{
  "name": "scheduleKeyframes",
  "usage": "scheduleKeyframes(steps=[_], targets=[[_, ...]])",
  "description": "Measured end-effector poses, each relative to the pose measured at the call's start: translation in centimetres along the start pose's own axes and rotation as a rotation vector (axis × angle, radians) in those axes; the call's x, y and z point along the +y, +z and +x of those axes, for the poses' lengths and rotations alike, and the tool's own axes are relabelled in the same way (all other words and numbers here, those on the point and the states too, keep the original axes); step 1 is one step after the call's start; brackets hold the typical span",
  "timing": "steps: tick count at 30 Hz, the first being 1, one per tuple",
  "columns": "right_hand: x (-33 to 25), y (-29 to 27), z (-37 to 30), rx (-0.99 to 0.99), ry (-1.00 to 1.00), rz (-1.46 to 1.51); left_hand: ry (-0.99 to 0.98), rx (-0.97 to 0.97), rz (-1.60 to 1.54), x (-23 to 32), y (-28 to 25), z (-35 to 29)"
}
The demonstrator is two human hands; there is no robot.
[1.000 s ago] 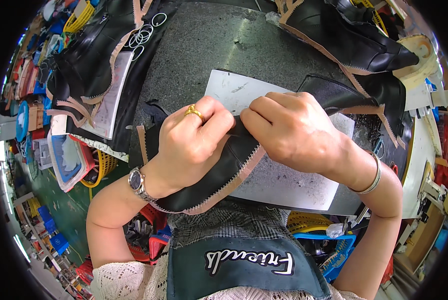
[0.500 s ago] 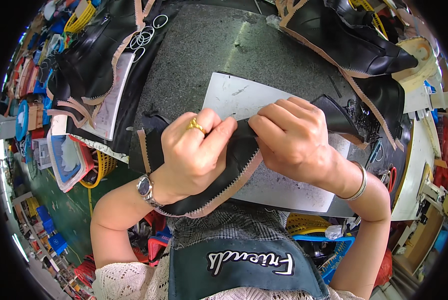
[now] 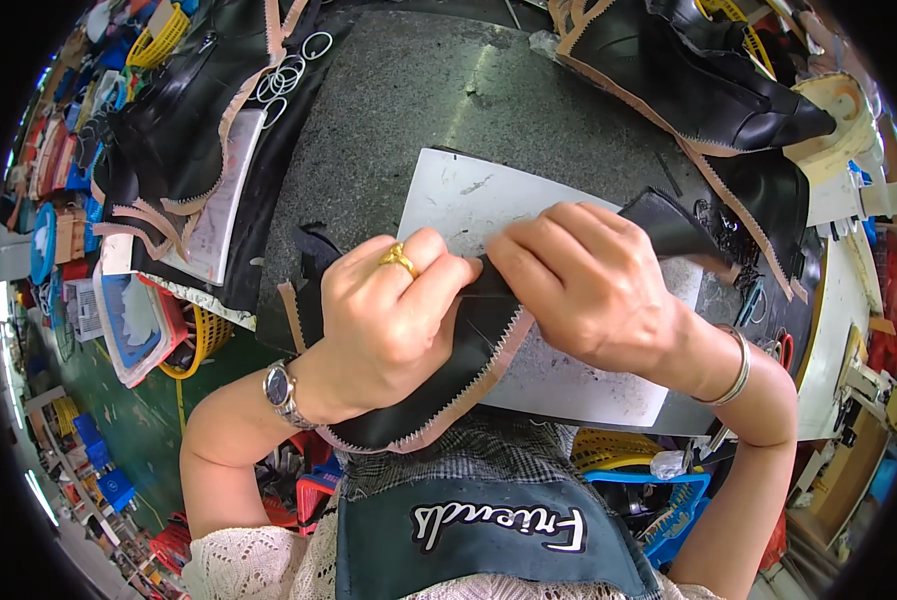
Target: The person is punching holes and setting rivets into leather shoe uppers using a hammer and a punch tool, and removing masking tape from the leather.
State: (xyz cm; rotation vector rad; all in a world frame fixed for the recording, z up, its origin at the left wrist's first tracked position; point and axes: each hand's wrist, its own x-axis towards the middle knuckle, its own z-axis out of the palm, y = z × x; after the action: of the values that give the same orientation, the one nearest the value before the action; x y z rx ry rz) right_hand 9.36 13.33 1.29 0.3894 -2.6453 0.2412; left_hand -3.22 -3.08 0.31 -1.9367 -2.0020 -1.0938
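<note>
A black leather piece (image 3: 468,360) with a tan zigzag edge lies across the near rim of a grey plate (image 3: 568,380), held at the middle of the view; the left hand (image 3: 388,320), ring on one finger, grips it at 9 o'clock, fingers curled over its top edge; the right hand (image 3: 588,290) clamps it at 3 o'clock, fingertips meeting the left; the dark table (image 3: 398,120) lies beneath; black pieces (image 3: 708,90) pile at 1 o'clock; metal rings (image 3: 288,75) sit at 11 o'clock.
</note>
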Motion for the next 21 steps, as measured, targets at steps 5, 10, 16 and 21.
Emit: scheduleKeyframes(steps=[5,10,16,21], targets=[[-0.1,0.3,0.1,0.123,-0.13,-0.083,0.011,-0.078,0.031,0.0,-0.4,0.1],[-0.1,0.4,0.0,0.098,-0.094,-0.097,-0.025,0.007,0.022,-0.1,0.0,-0.1],[-0.7,0.5,0.1,0.023,0.015,-0.069,0.049,0.049,0.109,-0.7,-0.4,-1.1],[-1.3,1.2,0.9,0.133,0.055,-0.032,0.013,0.035,0.069,-0.4,-0.6,-1.3]])
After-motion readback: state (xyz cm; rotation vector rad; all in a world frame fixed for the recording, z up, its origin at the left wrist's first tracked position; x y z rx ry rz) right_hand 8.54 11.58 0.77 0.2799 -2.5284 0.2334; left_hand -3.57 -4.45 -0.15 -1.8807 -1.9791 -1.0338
